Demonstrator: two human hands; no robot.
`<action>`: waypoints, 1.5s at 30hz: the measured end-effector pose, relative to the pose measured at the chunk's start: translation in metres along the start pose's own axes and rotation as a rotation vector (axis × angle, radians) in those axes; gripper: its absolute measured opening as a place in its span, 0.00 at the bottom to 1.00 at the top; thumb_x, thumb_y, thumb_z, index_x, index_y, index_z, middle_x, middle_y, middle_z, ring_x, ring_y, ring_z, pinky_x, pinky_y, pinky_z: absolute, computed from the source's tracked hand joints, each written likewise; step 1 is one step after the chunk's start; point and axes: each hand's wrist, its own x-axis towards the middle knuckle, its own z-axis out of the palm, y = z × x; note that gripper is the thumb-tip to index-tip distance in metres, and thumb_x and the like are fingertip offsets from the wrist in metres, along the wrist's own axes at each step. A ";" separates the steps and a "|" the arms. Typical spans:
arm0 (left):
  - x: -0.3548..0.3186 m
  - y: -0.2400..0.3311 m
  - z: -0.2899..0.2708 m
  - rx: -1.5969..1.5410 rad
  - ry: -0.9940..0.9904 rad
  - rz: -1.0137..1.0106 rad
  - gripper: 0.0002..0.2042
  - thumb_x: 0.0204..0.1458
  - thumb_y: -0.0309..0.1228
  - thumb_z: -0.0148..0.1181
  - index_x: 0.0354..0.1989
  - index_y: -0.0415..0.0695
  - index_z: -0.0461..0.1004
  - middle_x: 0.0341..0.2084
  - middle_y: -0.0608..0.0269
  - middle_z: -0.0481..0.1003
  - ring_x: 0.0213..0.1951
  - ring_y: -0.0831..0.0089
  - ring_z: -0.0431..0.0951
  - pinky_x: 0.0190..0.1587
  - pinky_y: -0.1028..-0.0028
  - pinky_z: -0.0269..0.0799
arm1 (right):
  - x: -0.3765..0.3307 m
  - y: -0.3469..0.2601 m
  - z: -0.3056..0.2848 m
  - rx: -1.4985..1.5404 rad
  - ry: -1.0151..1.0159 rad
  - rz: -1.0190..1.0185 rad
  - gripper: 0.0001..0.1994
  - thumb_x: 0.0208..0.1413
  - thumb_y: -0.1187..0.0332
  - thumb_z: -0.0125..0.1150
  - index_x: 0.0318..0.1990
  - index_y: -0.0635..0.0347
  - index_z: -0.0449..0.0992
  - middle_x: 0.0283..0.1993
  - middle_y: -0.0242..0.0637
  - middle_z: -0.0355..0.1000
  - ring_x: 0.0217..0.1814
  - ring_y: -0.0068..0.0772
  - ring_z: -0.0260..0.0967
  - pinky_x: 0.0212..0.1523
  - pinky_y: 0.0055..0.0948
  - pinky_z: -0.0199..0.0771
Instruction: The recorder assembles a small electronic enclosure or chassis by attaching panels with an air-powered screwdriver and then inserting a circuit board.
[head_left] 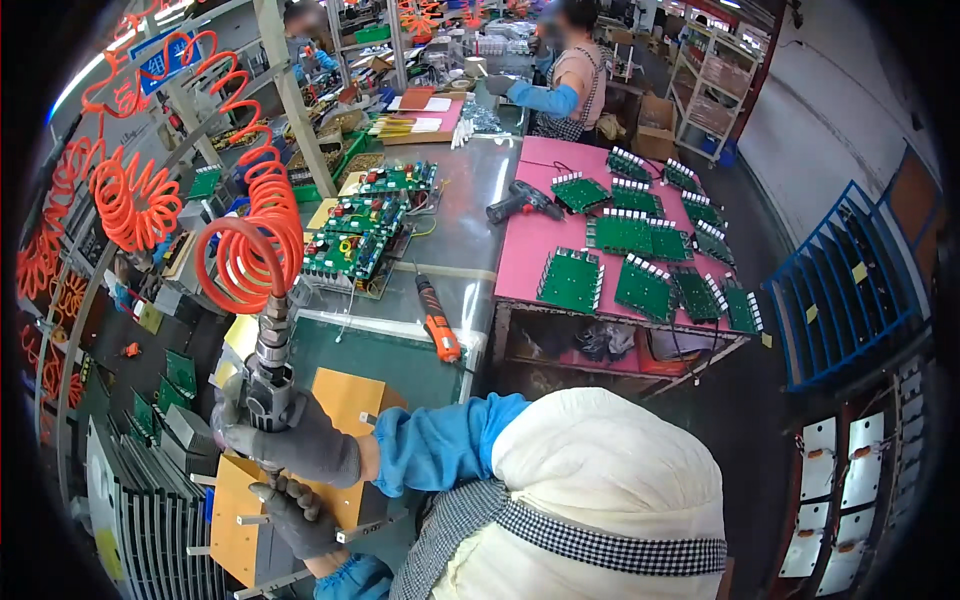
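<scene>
Gloved in dark grey, my right hand (295, 445) is closed around an air screwdriver (270, 395) with a metal body, held upright. A coiled red air hose (255, 245) runs up from its top. My left hand (302, 515), in a matching glove, pinches its fingers together at the tool's lower tip; what they hold there is hidden. Both hands are over orange-yellow panels (345, 400) with small metal posts standing out from their edges. The panels rest on a green work mat (350, 345).
An orange-and-black electric screwdriver (437, 320) lies beyond the mat. Populated circuit boards (350, 240) stand at the bench's far left. A cordless drill (523, 203) and several green boards (570, 277) lie on a pink-topped table (520, 240). Grey panels (150, 510) stand at left. A co-worker (575, 85) stands beyond.
</scene>
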 end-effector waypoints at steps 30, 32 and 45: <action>0.002 0.001 -0.006 0.015 -0.177 -0.024 0.23 0.63 0.56 0.50 0.38 0.46 0.67 0.22 0.74 0.66 0.19 0.90 0.62 0.16 0.90 0.53 | -0.003 -0.009 0.004 -0.118 0.013 -0.028 0.19 0.48 0.72 0.68 0.49 0.62 0.73 0.38 0.26 0.75 0.40 0.17 0.71 0.45 0.25 0.73; 0.003 0.001 -0.007 0.004 -0.170 -0.040 0.22 0.63 0.56 0.50 0.38 0.46 0.67 0.22 0.74 0.66 0.19 0.90 0.62 0.16 0.90 0.53 | -0.003 -0.008 0.003 -0.111 0.010 -0.042 0.18 0.50 0.71 0.67 0.49 0.59 0.73 0.39 0.25 0.74 0.40 0.15 0.70 0.42 0.23 0.73; 0.011 -0.006 -0.015 -0.132 -0.176 -0.144 0.19 0.67 0.47 0.47 0.48 0.42 0.70 0.21 0.74 0.65 0.16 0.88 0.60 0.15 0.86 0.51 | 0.004 0.005 -0.001 -0.288 0.058 -0.276 0.15 0.49 0.68 0.65 0.44 0.58 0.74 0.33 0.30 0.67 0.38 0.23 0.65 0.43 0.30 0.69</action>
